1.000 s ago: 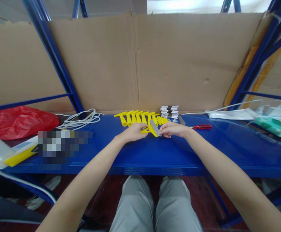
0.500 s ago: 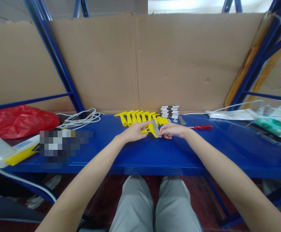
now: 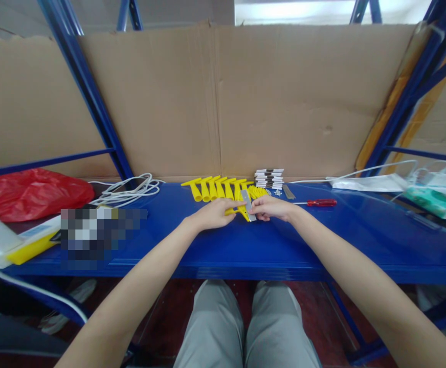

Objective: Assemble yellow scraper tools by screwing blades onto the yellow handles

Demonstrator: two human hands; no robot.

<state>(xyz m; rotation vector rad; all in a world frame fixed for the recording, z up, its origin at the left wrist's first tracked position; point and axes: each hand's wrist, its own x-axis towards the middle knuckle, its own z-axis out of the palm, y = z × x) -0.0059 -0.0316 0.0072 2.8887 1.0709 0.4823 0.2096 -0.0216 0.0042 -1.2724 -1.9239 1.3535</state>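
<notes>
While palm-down, left hand (image 3: 216,213) clamped on yellow scraper (image 3: 243,210), right hand (image 3: 272,208) on metal blade (image 3: 248,206).

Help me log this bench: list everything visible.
Tool: 1, yellow, centre
Plate: 1, grey, against tool
Handles: several, yellow, back
Pieces: several, yellow, back
Bundles: several, white/dark, back
Strips: unclear, grey, back
Screwdriver: 1, red, right
Packet: 1, white, right
Pack: 1, green, right
Cables: several, white, sides
Bag: 1, red, left
Clutter: unclear, mixed, left
Table: 1, blue, middle
Frame: 1, blue, sides
Cardboard: unclear, brown, behind
Left hand: 1, bare, on tool
Right hand: 1, bare, on plate
Trousers: 1, grey, below
</notes>
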